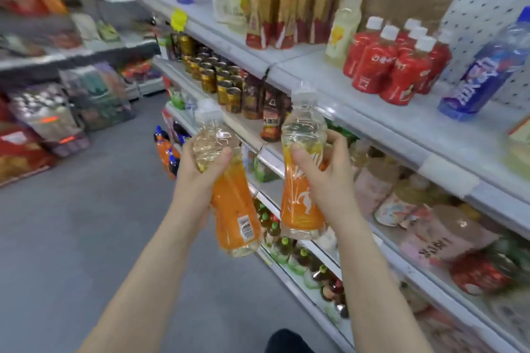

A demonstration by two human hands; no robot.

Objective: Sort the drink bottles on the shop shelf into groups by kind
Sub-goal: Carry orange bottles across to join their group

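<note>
Bright even light, blurred and warped edges.

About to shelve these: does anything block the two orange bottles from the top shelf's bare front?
Nothing visible does. The left hand and right hand hold the orange bottles in open air before the top shelf; the red bottles stand behind its bare front.

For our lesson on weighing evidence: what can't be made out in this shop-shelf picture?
Head view:
- Orange bottles: labels partly covered by left hand and right hand.
- Blue bottle: cap cut off by right edge.
- Packets across the aisle: motion-blurred.
- Lower-shelf bottles: blurred, kinds unclear.
</note>
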